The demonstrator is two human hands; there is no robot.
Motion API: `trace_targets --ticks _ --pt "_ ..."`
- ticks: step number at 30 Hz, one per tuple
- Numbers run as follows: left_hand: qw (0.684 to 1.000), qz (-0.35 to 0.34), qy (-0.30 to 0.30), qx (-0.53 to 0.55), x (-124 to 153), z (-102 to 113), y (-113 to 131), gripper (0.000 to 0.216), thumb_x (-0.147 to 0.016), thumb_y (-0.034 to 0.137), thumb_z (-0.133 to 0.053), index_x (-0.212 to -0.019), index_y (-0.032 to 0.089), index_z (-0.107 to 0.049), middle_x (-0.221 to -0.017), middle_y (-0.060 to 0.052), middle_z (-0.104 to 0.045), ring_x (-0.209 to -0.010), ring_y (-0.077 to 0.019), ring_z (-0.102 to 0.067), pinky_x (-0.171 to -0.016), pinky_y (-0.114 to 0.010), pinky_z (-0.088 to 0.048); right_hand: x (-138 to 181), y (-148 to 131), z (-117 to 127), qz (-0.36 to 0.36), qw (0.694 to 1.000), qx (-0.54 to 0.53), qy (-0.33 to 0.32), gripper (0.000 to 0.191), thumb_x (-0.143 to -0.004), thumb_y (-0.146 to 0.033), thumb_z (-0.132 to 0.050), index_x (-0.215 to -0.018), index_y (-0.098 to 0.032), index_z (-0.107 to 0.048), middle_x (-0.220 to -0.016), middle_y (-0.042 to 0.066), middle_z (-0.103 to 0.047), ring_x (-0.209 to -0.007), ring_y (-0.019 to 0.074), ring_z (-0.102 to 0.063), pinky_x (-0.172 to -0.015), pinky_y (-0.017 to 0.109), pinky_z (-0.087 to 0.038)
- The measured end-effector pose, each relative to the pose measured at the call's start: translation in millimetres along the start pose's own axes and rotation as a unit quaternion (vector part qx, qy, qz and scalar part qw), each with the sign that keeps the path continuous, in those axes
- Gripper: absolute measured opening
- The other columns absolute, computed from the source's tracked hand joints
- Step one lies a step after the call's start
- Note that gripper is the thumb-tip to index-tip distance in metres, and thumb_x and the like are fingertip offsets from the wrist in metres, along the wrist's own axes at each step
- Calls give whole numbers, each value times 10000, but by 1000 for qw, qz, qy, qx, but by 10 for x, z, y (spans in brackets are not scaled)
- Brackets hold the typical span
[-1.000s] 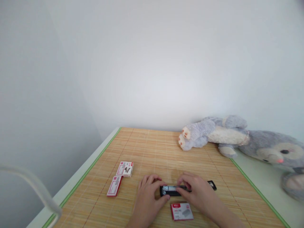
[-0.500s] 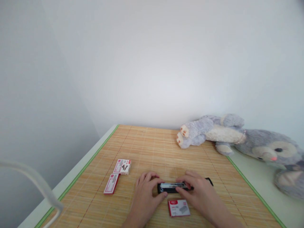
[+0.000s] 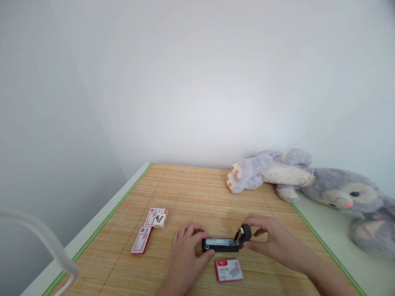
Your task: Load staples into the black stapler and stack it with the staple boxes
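Note:
A black stapler (image 3: 220,248) lies lengthwise on the bamboo mat (image 3: 185,193), its top arm (image 3: 244,235) swung up at the right end so the metal magazine shows. My left hand (image 3: 187,255) grips the stapler's left end between thumb and fingers. With thumb and fingertips, my right hand (image 3: 265,236) holds the raised top arm at the right end. Just in front of the stapler lies a small red and white box (image 3: 228,270) with a picture of staples on it.
Two more red and white boxes, one lying nearer (image 3: 142,240) and one farther (image 3: 156,217), touch at the left. A grey plush toy (image 3: 286,174) sprawls along the back right. A white cable (image 3: 46,238) curves in at the lower left. A wall (image 3: 197,82) rises behind the table.
My right hand has moved from over the magazine to the stapler's right end, where the top arm now stands more upright. My left hand stays on the left end.

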State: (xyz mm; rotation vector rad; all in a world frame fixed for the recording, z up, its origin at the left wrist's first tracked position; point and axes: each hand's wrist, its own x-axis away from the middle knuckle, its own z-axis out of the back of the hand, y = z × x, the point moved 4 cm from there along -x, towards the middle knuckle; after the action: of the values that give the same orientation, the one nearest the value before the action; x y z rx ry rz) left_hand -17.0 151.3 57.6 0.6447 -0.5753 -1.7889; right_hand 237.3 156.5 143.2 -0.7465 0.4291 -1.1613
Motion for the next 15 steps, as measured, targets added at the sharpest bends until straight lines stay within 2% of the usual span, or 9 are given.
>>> trace_targets --ticks 4,8,11,15 --pt "1000 0 -4 -2 -1 -9 -10 311 -772 355 -802 -1072 398 -735 -1218 9 -660 -1186 -270 -528 -1002 -439 -382 -230 -186 -336 35 999 4 -2 105 -803 -262 -731 -903 -245 -704 -991 -14 -688 -907 170 -629 -774 266 -458" --pt "1000 6 0 -7 -11 -17 -20 256 -771 368 -798 -1019 348 -738 -1220 -3 -659 -1171 -275 -533 -983 -432 -393 -354 -203 -631 41 999 26 4 139 -746 -169 -730 -868 -220 -686 -924 -18 -657 -886 162 -601 -767 262 -415" --pt "1000 4 -1 -7 -11 -28 -30 246 -774 373 -791 -1008 327 -732 -1217 -10 -659 -1168 -279 -534 -985 -431 -399 -369 -165 -699 41 999 19 3 152 -746 -165 -720 -884 -216 -681 -950 -10 -653 -928 169 -595 -789 264 -410" --pt "1000 -6 15 6 40 -15 -36 419 -803 282 -721 -1213 330 -652 -1274 -31 -623 -1213 -276 -517 -1041 -448 -400 -336 -28 -630 32 999 20 21 116 -789 -216 -695 -904 -211 -680 -960 7 -654 -906 177 -592 -788 278 -416"
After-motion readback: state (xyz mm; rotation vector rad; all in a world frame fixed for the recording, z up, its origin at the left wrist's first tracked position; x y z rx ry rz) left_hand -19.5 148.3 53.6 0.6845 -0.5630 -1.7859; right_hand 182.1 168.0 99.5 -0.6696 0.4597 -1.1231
